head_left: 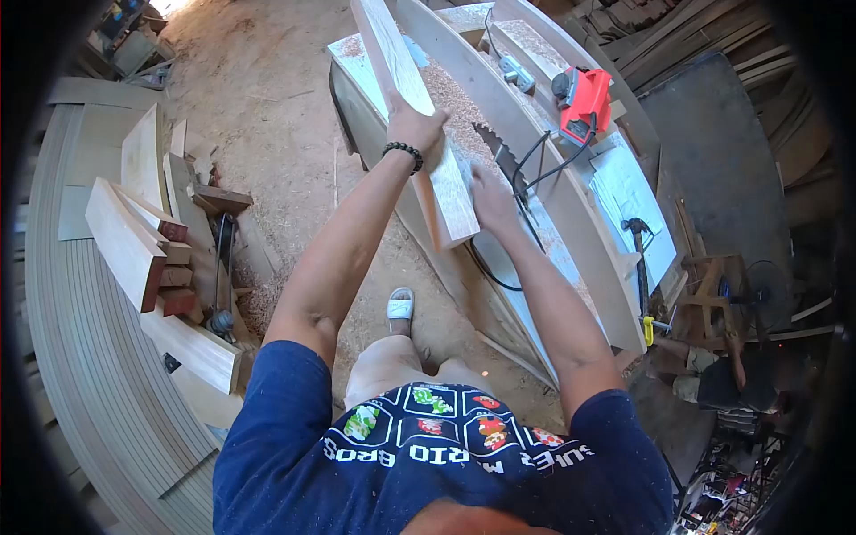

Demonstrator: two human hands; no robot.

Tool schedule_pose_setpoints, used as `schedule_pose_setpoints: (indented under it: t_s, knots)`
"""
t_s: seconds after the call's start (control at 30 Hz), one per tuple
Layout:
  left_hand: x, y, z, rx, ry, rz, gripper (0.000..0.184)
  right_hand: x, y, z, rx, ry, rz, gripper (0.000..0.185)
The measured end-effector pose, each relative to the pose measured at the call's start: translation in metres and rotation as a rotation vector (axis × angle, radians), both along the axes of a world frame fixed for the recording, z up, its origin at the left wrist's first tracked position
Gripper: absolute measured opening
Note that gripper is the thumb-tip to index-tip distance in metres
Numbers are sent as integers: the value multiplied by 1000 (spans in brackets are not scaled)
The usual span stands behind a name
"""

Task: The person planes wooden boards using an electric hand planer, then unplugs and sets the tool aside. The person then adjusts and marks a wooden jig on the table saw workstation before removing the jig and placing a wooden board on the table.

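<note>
Seemingly for balance, your left hand (415, 125) grips the plank (453, 198), angled toward eleven o'clock; your right hand (493, 203) sits alongside, finger closure unclear.

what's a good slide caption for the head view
Left hand grasps a wooden beam, right hand at its edge, near a red power tool and wood shavings.

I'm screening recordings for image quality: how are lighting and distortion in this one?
Head view: the wide lens seems to bow the striped panel, and corners go black; head view: a bright patch washes out at the top left, the pale beam is brightly lit, while the person at lower right sits in deep shade.
</note>
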State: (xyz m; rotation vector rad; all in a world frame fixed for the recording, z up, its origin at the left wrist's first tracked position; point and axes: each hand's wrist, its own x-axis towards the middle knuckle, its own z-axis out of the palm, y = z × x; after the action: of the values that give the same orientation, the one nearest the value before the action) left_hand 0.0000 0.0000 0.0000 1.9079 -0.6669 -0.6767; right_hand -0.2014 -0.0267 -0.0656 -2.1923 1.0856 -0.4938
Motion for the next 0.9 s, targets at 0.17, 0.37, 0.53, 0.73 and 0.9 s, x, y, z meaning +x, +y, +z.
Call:
schedule_pose_setpoints:
  t_s: [0.17, 0.37, 0.53, 0.73, 0.9]
  knots:
    - [7, -17, 5, -8, -249, 75, 109, -83, 41, -3, -311, 530, 454, 39]
    - [-32, -6, 2, -82, -183, 115, 110, -236, 24, 39, -311, 1132, 539, 37]
    - [-116, -1, -12, -35, -319, 268, 110, -313, -1, 53, -439, 1048, 495, 30]
    - [-178, 6, -12, -91, -299, 302, 108, -315, 6, 64, -360, 769, 399, 20]
    - [-205, -5, 0, -23, -54, 256, 114, -295, 5, 65, -435, 396, 269, 15]
